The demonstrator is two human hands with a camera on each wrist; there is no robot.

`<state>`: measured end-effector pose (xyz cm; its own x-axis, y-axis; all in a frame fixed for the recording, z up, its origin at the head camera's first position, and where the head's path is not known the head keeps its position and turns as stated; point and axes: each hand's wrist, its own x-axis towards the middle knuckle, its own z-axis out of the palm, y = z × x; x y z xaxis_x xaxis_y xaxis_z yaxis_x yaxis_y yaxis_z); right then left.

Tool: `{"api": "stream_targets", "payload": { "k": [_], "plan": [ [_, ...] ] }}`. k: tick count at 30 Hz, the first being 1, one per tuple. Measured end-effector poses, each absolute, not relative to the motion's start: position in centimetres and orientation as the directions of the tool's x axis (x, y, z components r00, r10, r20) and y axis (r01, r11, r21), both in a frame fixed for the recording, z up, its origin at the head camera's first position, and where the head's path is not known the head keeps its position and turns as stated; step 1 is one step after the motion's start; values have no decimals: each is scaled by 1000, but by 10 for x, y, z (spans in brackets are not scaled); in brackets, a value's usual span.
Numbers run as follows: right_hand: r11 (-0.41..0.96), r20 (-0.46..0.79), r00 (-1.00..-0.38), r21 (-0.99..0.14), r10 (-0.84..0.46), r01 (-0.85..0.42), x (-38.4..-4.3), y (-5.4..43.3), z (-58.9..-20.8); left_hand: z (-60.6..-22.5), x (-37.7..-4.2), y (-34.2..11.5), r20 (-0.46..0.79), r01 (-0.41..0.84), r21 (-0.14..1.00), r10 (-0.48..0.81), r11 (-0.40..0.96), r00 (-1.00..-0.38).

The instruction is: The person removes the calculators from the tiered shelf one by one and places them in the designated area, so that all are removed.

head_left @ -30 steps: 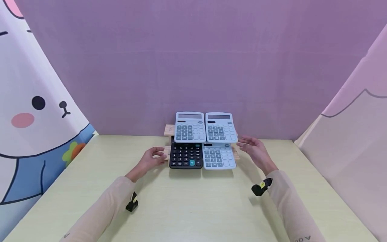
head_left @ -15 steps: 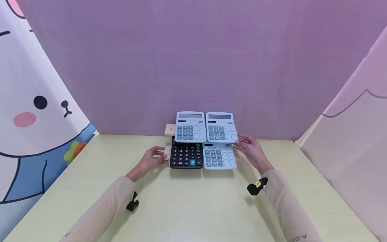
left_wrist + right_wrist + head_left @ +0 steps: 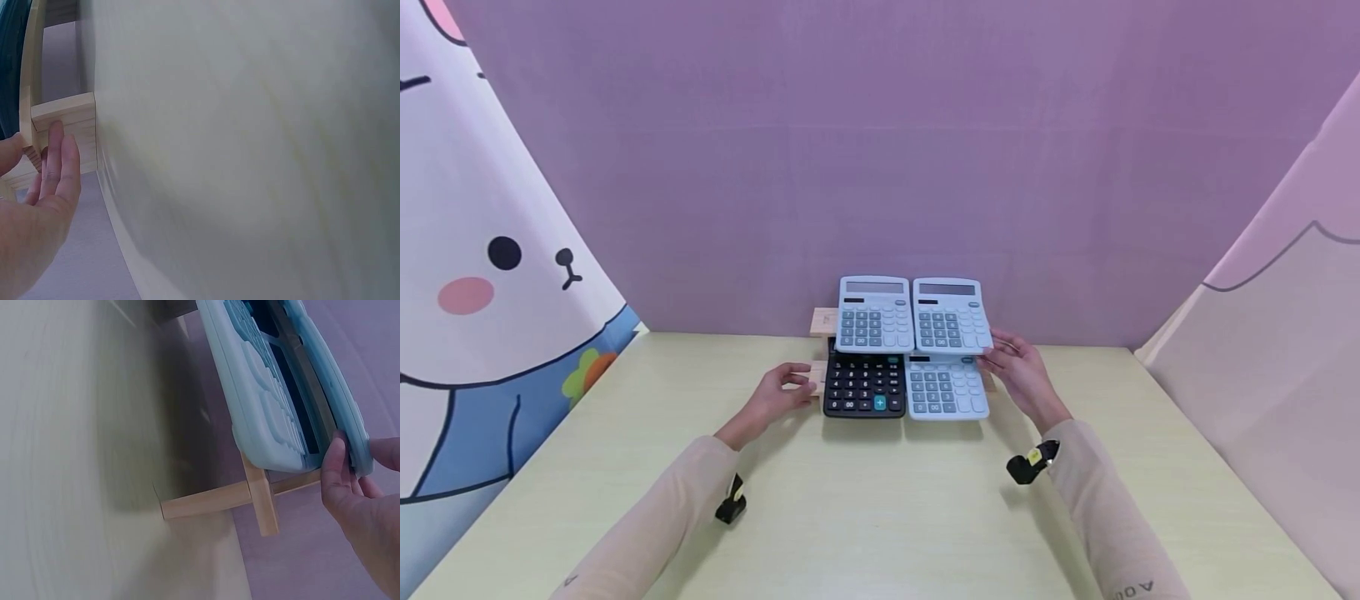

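Observation:
A two-tier wooden rack (image 3: 823, 322) holds calculators in two rows. Above are a left light-blue calculator (image 3: 872, 287) and a right light-blue calculator (image 3: 948, 290). Below them sit a black calculator (image 3: 865, 385) and another light-blue calculator (image 3: 942, 392), their tops partly hidden by the upper row. My left hand (image 3: 775, 395) grips the left end of the rack's lower board (image 3: 26, 119), thumb on top and fingers underneath. On the other side, my right hand (image 3: 1024, 377) pinches the lower right corner of the upper right calculator (image 3: 350, 415) between thumb and fingers.
The rack stands at the back of a pale wooden table (image 3: 880, 508), close to a purple cloth backdrop (image 3: 880, 167). Printed cloth with a cartoon figure (image 3: 505, 317) hangs on the left, and a pink and white cloth (image 3: 1285, 333) on the right.
My right hand has moved left from beside the rack, and its fingers have taken hold of the upper right calculator's corner. The left hand keeps its grip on the rack.

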<state>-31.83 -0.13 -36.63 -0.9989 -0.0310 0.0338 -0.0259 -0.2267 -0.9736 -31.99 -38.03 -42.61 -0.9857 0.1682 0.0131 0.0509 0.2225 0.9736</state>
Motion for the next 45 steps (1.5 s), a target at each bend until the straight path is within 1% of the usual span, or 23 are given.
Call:
{"api": "stream_targets", "payload": {
  "k": [11,17,21,37,45],
  "plan": [
    [-238,27,-999,-971,19,-31,-317,-5,-366,-425,-318,-380,21,60,974,174,219,-985],
    [-289,12,-999,-957,43,-24,-317,-7,-367,-427,-319,-379,16,55,974,173,221,-985],
    [-319,7,-999,-948,46,-21,-317,-7,-366,-427,-319,-379,19,59,974,178,220,-984],
    [-361,-28,-998,-932,56,6,-313,-12,-361,-424,-317,-379,35,74,972,173,222,-984],
    [-414,-11,-999,-910,44,-8,-311,-9,-360,-426,-319,-379,6,48,969,173,241,-985]
  ]
}}
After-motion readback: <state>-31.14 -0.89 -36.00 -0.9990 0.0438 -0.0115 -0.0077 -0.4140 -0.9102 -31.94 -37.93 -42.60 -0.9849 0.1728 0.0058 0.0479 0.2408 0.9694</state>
